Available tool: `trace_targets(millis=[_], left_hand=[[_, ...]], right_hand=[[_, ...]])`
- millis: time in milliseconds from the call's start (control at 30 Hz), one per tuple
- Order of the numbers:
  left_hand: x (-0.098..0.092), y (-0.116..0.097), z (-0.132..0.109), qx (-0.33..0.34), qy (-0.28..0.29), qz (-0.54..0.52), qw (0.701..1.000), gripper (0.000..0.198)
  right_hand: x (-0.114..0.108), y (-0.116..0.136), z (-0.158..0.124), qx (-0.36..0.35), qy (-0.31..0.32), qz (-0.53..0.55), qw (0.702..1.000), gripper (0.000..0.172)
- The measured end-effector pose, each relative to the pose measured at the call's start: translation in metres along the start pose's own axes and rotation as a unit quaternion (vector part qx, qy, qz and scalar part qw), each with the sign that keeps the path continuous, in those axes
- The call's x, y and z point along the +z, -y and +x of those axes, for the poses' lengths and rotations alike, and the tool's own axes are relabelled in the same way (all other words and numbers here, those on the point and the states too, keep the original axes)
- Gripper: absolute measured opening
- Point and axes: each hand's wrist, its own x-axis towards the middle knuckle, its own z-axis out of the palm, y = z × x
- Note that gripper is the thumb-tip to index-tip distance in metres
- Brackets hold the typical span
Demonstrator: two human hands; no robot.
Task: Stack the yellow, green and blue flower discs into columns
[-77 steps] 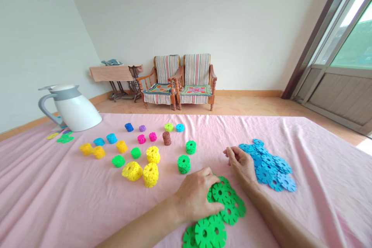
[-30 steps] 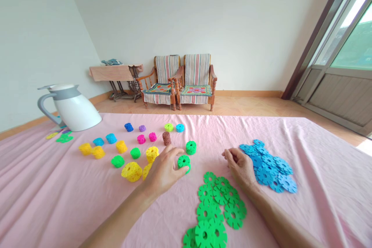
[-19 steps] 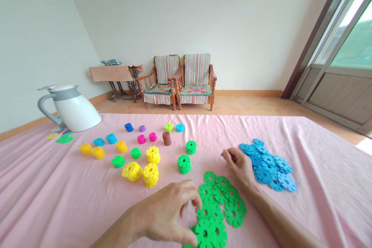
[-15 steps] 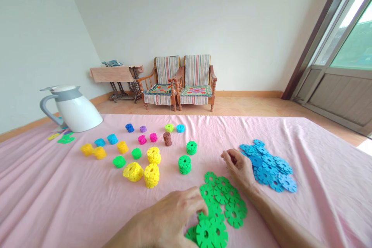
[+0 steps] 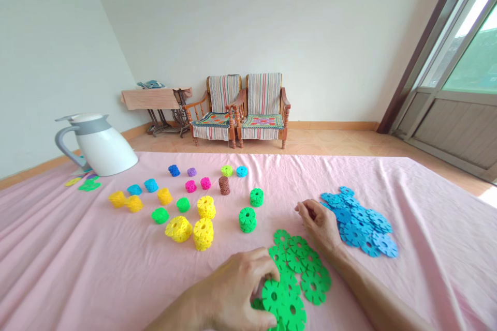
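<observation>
My left hand (image 5: pixel 243 284) reaches in at the bottom centre, thumb and fingers curled around the edge of a green notched disc (image 5: pixel 274 296). Whether more discs sit in that grip is hidden. Loose green discs (image 5: pixel 313 285) lie overlapping in a pile just right of it. My right hand (image 5: pixel 319 221) rests on the cloth with its fingers closed, and no object shows in them. It lies between the green pile and a heap of blue notched discs (image 5: pixel 363 225). Two short green stacks (image 5: pixel 247 220) stand to the left of my right hand.
Yellow stacks (image 5: pixel 203 234), a brown stack (image 5: pixel 224 185) and several smaller coloured stacks stand left of centre on the pink cloth (image 5: pixel 116 269). A white jug (image 5: pixel 106 152) stands at the far left beside a few loose discs (image 5: pixel 89 185). Two armchairs (image 5: pixel 264 98) are beyond the table.
My left hand has closed around a green disc, which has shifted slightly up and away from the near edge. My right hand stays in place.
</observation>
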Motion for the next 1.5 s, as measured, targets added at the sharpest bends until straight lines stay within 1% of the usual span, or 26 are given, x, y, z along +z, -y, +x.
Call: trace_targets(millis=[67, 100, 167, 233, 300, 333, 433, 533, 700, 1000, 1167, 1233, 1300, 1367, 1400, 1433, 1500], left_hand=[[-0.005, 0.003, 0.001, -0.016, -0.028, -0.009, 0.999, 0.043], [-0.008, 0.005, 0.002, -0.028, -0.055, -0.013, 0.998, 0.04], [-0.015, 0.012, 0.004, -0.061, -0.138, -0.015, 0.988, 0.033], [-0.024, 0.021, 0.008, -0.094, -0.233, -0.007, 0.968, 0.028], [-0.03, 0.032, 0.011, -0.114, -0.291, 0.005, 0.95, 0.026], [-0.033, 0.037, 0.013, -0.118, -0.302, 0.009, 0.946, 0.026], [-0.036, 0.048, 0.017, -0.121, -0.31, 0.016, 0.943, 0.026], [-0.036, 0.053, 0.021, -0.117, -0.309, 0.023, 0.943, 0.025], [-0.035, 0.055, 0.025, -0.113, -0.31, 0.028, 0.944, 0.025], [-0.031, 0.059, 0.026, -0.115, -0.301, 0.024, 0.947, 0.026], [-0.03, 0.062, 0.027, -0.119, -0.3, 0.017, 0.946, 0.029], [-0.031, 0.059, 0.025, -0.117, -0.311, 0.015, 0.943, 0.032], [-0.03, 0.051, 0.021, -0.109, -0.335, 0.021, 0.936, 0.03], [-0.026, 0.041, 0.014, -0.101, -0.353, 0.03, 0.93, 0.022], [-0.023, 0.036, 0.01, -0.098, -0.351, 0.03, 0.931, 0.016], [-0.018, 0.031, 0.005, -0.095, -0.336, 0.027, 0.937, 0.013], [-0.006, 0.024, -0.003, -0.094, -0.283, 0.019, 0.954, 0.013]], right_hand=[[0.0, -0.001, 0.0, -0.001, 0.002, -0.002, 1.0, 0.038], [0.0, -0.001, 0.001, -0.001, 0.002, -0.004, 1.0, 0.038], [0.0, -0.001, 0.001, -0.002, 0.001, -0.006, 1.0, 0.038], [0.0, -0.001, 0.001, -0.002, 0.002, -0.009, 1.0, 0.037], [0.0, -0.001, 0.001, -0.001, 0.005, -0.01, 1.0, 0.037], [0.0, -0.001, 0.001, -0.001, 0.007, -0.01, 1.0, 0.037], [0.001, -0.001, 0.001, -0.001, 0.005, -0.006, 1.0, 0.038], [0.001, 0.0, 0.001, -0.002, 0.004, -0.003, 1.0, 0.039], [0.001, 0.001, 0.001, 0.001, 0.002, -0.005, 1.0, 0.039], [0.001, 0.0, 0.001, -0.002, 0.005, -0.01, 1.0, 0.038], [0.001, -0.001, 0.001, 0.001, 0.005, -0.007, 1.0, 0.037], [0.001, -0.001, 0.001, 0.002, 0.004, -0.005, 1.0, 0.037], [0.001, -0.001, 0.001, 0.001, 0.003, -0.003, 1.0, 0.037], [0.001, 0.0, 0.001, -0.002, 0.004, -0.007, 1.0, 0.037], [0.001, 0.0, 0.001, -0.004, 0.007, -0.012, 1.0, 0.037], [0.001, 0.001, 0.001, -0.006, 0.011, -0.018, 1.0, 0.037], [0.001, 0.001, 0.0, -0.013, 0.023, -0.029, 0.999, 0.037]])
